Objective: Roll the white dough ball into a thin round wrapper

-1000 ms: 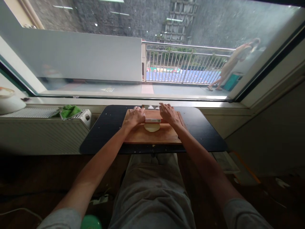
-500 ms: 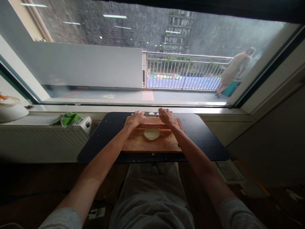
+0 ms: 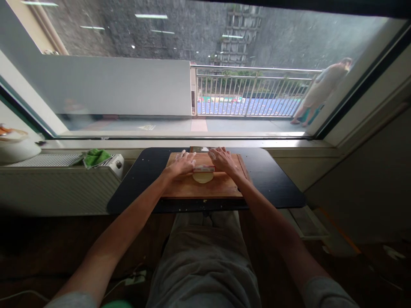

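Note:
A flat round of pale dough (image 3: 202, 177) lies on a wooden board (image 3: 221, 188) on a small black table (image 3: 269, 179). Across the dough's far edge lies a rolling pin (image 3: 208, 168) with a red-and-white label at its middle. My left hand (image 3: 180, 163) rests on the pin's left end with its fingers stretched flat. On the pin's right end rests my right hand (image 3: 223, 159), its fingers also flat and spread. Both palms hide most of the pin.
A white radiator (image 3: 58, 184) stands left of the table with a green cloth (image 3: 95, 156) on top and a white pot (image 3: 14, 147) at the far left. A wide window runs behind the table. Outside, a person (image 3: 321, 87) stands by a railing.
The pin rolled away past the dough to the board's far side, then came back onto the dough's far edge. Both hands moved with it and stayed flat.

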Available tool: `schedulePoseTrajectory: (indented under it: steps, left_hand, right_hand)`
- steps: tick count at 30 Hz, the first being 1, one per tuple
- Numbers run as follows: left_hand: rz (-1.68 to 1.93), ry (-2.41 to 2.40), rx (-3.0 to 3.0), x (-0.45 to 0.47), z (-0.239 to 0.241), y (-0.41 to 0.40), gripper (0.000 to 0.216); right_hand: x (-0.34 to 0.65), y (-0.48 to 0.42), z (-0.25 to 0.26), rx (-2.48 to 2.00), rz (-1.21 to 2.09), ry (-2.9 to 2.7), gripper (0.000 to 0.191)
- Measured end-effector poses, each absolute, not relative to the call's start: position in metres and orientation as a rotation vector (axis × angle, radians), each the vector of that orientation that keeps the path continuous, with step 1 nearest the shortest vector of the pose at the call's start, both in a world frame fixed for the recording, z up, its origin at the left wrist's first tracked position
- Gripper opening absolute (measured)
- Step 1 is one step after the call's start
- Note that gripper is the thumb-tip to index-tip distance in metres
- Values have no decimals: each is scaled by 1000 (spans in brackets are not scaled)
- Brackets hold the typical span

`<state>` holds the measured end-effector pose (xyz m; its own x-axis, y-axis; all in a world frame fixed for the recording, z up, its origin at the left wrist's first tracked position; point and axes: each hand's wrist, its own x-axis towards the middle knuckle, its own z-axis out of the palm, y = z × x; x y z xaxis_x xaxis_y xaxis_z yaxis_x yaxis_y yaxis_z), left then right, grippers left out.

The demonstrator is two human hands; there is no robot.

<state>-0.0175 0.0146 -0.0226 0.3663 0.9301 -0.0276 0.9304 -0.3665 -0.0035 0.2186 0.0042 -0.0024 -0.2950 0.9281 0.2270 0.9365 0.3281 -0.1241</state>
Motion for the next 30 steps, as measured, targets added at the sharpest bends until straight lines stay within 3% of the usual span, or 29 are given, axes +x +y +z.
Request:
schedulePoseTrajectory:
  steps: [4, 14, 30]
  left_hand:
    - [46, 1710, 2674, -22, -26, -3, 68]
    - [71, 1683, 2696, -22, -28, -29, 59]
    - [245, 1667, 2746, -22, -23, -58, 59]
  right_hand:
    - [222, -6, -6, -1673, -26, -2387, 48]
    - [226, -51, -15, -1553, -368, -2565, 49]
    - [213, -83, -33, -1708, -155, -2150, 65]
